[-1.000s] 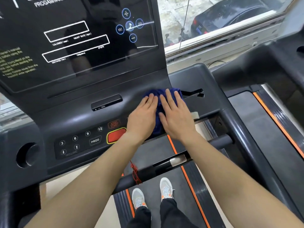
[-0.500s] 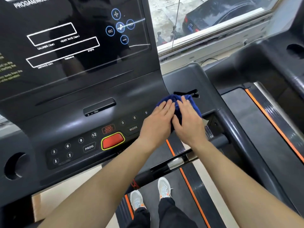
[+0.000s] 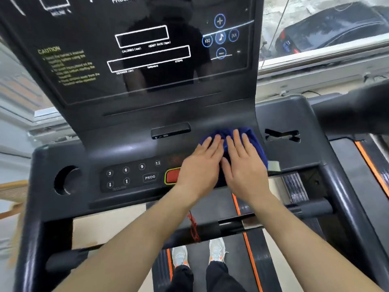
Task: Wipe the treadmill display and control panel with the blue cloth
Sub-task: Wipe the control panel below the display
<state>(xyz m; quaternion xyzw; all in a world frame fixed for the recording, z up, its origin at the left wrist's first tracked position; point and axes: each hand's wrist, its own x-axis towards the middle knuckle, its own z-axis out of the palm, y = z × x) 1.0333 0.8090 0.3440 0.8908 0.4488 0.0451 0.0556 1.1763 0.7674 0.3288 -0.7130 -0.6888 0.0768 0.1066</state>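
Note:
The blue cloth [image 3: 252,140] lies bunched on the right half of the dark control panel [image 3: 130,148], just below the glossy black display [image 3: 147,49]. My left hand [image 3: 200,165] and my right hand [image 3: 242,165] rest side by side on the cloth, palms down and fingers stretched flat, pressing it against the panel. My left hand covers part of the red stop button [image 3: 171,175]. The buttons on the panel's right side are hidden under the cloth and hands.
Numbered keys and a PROG key [image 3: 149,177] sit left of my hands. A round cup hole [image 3: 65,180] is at the panel's left, an X-shaped slot [image 3: 282,135] at its right. A handlebar [image 3: 231,224] crosses below; a window with a parked car [image 3: 336,26] is behind.
Both hands slid the cloth right along the panel, then back left and slightly up; it now sits right of the stop button, as it did a second ago.

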